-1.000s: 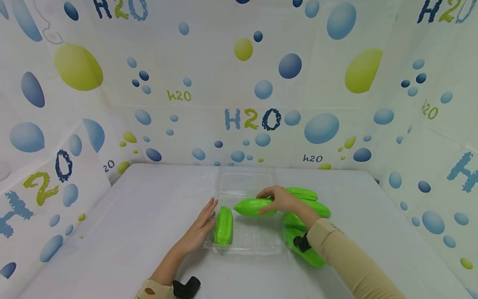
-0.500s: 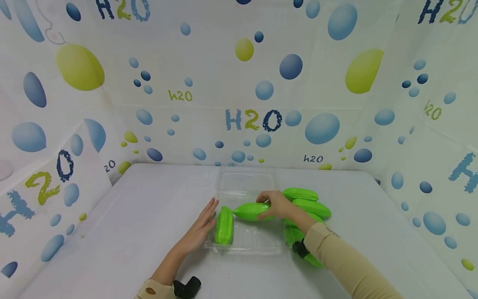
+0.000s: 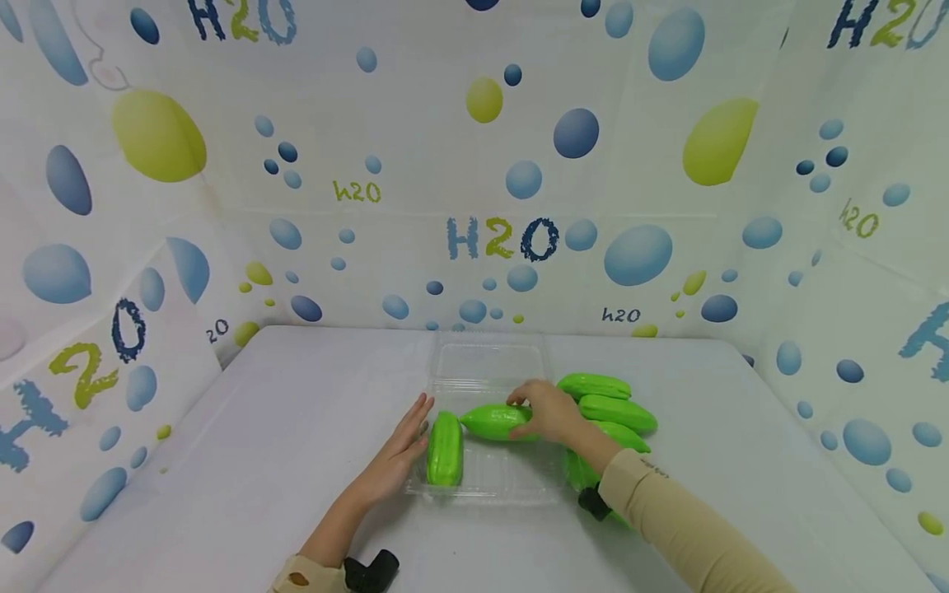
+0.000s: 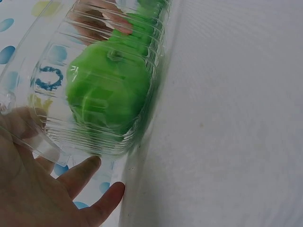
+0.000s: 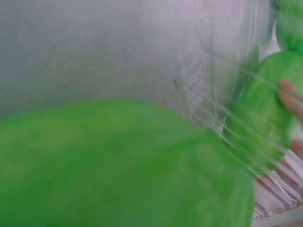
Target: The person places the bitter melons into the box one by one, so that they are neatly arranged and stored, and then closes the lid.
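Observation:
My right hand point(image 3: 552, 413) grips a bright green, elongated, ribbed toy vegetable point(image 3: 491, 422) with a pointed tip, fingers on its far side and thumb on the near side. It lies crosswise in the clear plastic clamshell container point(image 3: 511, 497), its tip close to another green toy vegetable point(image 3: 445, 449) standing lengthwise along the left wall. Outside that wall, my left hand point(image 3: 399, 455) has its fingers extended. In the left wrist view, these fingers point(image 4: 83, 177) spread at the container's side point(image 4: 40, 85). The right wrist view shows the held vegetable point(image 5: 260, 113) through the ridged wall.
Right of the container lie several more green toy vegetables point(image 3: 619, 413); one point(image 5: 118, 165) fills the lower right wrist view. The transparent lid point(image 3: 489, 362) is folded back behind the container. White cloth covers the table point(image 3: 296, 412), with patterned curtain point(image 3: 415, 132) on three sides.
My right hand has come down and slightly toward me with the green toy vegetable, uncovering more of the pile on the right. My left hand has stayed in place.

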The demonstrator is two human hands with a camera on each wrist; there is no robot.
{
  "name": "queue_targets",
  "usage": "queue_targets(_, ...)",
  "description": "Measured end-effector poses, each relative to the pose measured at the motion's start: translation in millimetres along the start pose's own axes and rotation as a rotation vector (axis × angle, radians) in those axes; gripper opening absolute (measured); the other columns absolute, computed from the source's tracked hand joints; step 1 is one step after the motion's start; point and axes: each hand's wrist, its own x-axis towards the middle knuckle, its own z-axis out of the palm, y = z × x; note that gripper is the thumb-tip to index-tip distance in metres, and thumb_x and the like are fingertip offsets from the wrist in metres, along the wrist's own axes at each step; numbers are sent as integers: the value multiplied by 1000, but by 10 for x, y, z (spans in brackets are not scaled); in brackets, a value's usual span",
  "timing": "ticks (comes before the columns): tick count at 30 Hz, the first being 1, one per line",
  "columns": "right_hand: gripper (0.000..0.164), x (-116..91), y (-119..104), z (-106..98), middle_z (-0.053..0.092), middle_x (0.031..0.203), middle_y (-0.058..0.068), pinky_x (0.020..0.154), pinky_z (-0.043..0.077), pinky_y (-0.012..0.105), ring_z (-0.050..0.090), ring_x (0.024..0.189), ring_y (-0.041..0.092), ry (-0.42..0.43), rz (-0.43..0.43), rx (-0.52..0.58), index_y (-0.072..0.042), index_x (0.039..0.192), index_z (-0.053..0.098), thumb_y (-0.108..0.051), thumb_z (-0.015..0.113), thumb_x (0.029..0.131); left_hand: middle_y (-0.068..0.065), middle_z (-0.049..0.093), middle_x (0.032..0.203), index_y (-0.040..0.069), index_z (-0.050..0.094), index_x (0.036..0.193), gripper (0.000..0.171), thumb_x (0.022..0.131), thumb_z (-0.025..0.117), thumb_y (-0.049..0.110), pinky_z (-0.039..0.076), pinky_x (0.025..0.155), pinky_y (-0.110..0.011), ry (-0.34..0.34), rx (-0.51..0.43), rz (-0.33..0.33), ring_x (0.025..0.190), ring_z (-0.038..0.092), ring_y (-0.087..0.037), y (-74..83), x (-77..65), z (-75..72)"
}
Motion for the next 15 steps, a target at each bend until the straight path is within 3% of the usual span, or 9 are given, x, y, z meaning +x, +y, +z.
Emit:
queue_targets(7,51,-16,-5,9,59,92,-3,66,48,30,54,88,17,77,12,-96,-17,102,68,-35,85,58,-14,0,152,8,16,147,52,99,37,10,12,107,-56,-4,4,6,135,16,-38,-5,0,-3)
queue_targets(15,56,-26,22,-32,60,97,1,67,47,31,55,85,17,78,55,75,-13,108,66,-34,85,60,-15,0,152,7,17,146,52,99,37,11,13,107,-56,-3,6,6,134,18,-39,-1,0,-2)
